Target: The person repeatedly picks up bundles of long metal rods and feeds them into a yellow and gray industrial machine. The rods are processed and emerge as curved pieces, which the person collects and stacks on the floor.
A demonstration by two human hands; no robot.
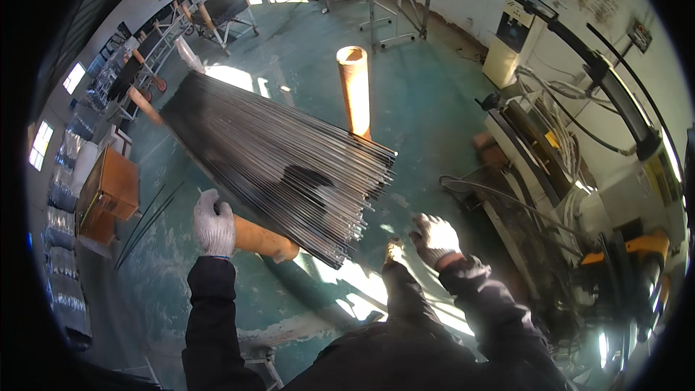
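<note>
A large bundle of long, thin dark metal rods (268,152) lies on a rack between brown tube-shaped posts, its near ends uneven and shiny. My left hand (215,224), in a whitish knit glove, is held beside the near-left brown tube (262,237), thumb and fingers apart and nothing visible in them. Whether the glove touches the tube I cannot tell. To the right of the rod ends, my right hand (436,237), gloved alike, hovers apart from the bundle with its fingers loosely bent and spread. Another brown tube (355,90) stands upright at the bundle's far right side.
Machinery with hoses and cables (557,145) lines the right side, near a water dispenser (510,40). A brown wooden cabinet (112,185) stands at left, with several loose thin rods (148,224) on the green floor nearby. Wheeled frames (394,0) stand farther back.
</note>
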